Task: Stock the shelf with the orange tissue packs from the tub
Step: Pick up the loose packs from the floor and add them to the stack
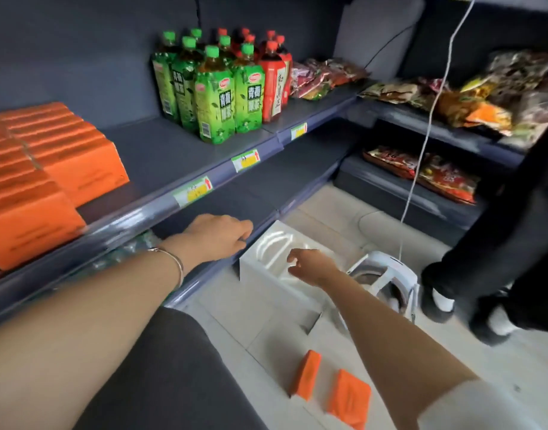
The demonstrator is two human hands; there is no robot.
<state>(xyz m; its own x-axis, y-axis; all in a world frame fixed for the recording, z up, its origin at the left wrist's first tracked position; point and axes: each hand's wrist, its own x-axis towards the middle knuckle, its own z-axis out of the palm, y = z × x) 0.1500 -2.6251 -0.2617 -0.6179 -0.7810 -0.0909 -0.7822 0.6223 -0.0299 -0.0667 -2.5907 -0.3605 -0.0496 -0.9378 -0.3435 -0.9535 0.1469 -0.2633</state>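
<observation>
Orange tissue packs (58,162) fill two rows on the shelf (161,156) at left; two loose packs (306,375) lie at bottom centre. Right hand (309,266), relaxed and empty, is over the white tub (257,274); left hand (216,235) has bent fingers, grasp unclear. Three price tags (246,160).

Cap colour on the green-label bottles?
Green; the caps show best in the head view.

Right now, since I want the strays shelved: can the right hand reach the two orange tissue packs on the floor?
Probably yes. The right hand is empty above the white tub; the orange tissue packs lie uncovered beside that forearm, nothing between.
</observation>
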